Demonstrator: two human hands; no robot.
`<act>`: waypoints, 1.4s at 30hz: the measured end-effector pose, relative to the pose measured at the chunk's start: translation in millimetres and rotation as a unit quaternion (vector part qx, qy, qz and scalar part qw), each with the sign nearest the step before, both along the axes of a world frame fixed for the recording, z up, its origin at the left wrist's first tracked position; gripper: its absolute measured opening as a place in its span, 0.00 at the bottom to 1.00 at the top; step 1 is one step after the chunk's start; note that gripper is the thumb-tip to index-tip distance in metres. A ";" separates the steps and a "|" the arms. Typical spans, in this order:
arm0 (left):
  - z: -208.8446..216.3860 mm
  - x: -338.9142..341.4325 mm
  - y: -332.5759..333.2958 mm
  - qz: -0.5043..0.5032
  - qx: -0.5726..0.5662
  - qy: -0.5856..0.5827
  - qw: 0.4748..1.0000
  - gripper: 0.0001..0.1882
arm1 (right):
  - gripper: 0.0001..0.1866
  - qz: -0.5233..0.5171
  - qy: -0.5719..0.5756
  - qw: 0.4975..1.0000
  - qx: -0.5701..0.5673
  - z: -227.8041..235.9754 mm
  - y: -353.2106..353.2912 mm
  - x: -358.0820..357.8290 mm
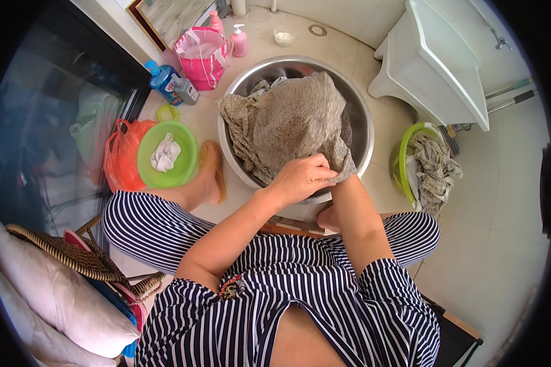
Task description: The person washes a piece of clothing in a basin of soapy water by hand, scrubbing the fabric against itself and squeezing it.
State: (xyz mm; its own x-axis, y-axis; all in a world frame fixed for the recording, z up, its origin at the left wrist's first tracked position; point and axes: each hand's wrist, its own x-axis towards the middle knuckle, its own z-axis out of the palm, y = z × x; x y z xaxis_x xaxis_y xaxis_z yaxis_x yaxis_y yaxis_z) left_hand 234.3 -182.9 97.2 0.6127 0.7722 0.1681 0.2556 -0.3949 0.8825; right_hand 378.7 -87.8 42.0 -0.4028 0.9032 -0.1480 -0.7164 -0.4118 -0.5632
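My left hand (304, 177) pinches the near edge of a grey-brown patterned cloth (291, 119), close to my right wrist. Underneath this cloth my right hand is hidden; only its forearm (356, 211) shows, going in below the cloth's near right corner. The cloth is bunched and raised in the middle. It lies in a large round steel basin (366, 131) between my feet, and its left end hangs over the rim. More fabric shows beneath it at the basin's far side.
A green basin (187, 160) with a white cloth stands left, near a red plastic bag (121, 160). Behind are blue (162, 79) and pink bottles (239, 41) and a pink bag (203, 72). At right, a green-rimmed basket (400, 165) holds cloths below a white sink (428, 67).
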 end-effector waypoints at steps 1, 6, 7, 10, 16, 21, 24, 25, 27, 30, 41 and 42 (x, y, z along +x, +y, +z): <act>-1.3 -2.3 1.0 0.000 0.001 -0.001 1.000 0.10 | 0.17 0.002 -0.002 1.000 0.000 -1.4 -2.1 -0.8; 6.8 -23.9 17.6 0.078 -0.130 -0.044 0.987 0.14 | 0.18 0.007 -0.007 1.000 0.003 1.3 0.7 6.1; 5.1 -31.1 24.7 0.159 -0.162 -0.083 0.970 0.16 | 0.18 0.009 -0.007 1.000 0.000 1.3 -1.3 5.6; 1.5 -46.3 51.3 0.320 -0.188 -0.123 0.920 0.19 | 0.19 0.002 -0.019 1.000 -0.012 -4.7 -11.4 16.5; -7.3 -41.8 69.2 0.235 -0.379 -0.258 0.857 0.36 | 0.20 0.016 -0.022 0.999 -0.032 -17.7 -25.4 14.8; -14.8 -48.4 73.9 0.258 -0.432 -0.299 0.811 0.29 | 0.21 0.029 -0.020 0.999 -0.039 -20.7 -29.7 11.2; -15.4 -57.5 81.5 0.364 -0.327 -0.281 0.826 0.27 | 0.22 0.039 -0.035 0.997 -0.050 -27.8 -36.5 14.7; -10.8 -65.0 86.2 0.379 -0.328 -0.310 0.808 0.26 | 0.22 0.041 -0.045 0.997 -0.056 -33.2 -39.9 19.3; -2.4 -83.8 97.5 0.362 -0.346 -0.413 0.761 0.26 | 0.22 0.051 -0.069 0.994 -0.071 -44.4 -44.7 25.0; 6.1 -100.3 109.4 0.346 -0.332 -0.473 0.739 0.26 | 0.23 0.084 -0.159 0.977 -0.113 -68.4 -56.9 43.6; 54.8 -104.8 146.9 0.208 -0.374 -0.534 0.729 0.27 | 0.31 -0.149 -0.200 0.957 -0.151 -57.8 -77.5 73.7; 61.3 -91.0 148.3 0.217 -0.382 -0.531 0.725 0.27 | 0.31 -0.157 -0.199 0.956 -0.149 -49.9 -75.4 70.9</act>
State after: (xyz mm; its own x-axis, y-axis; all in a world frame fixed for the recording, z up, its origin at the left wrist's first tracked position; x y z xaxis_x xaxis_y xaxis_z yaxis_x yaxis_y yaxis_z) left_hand 143.3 -34.6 158.5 0.1216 0.9699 -0.2110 -0.7738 0.2258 0.5918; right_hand 449.6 -163.2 -7.9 0.0237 0.8643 -0.5024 -0.5843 -0.3958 -0.7085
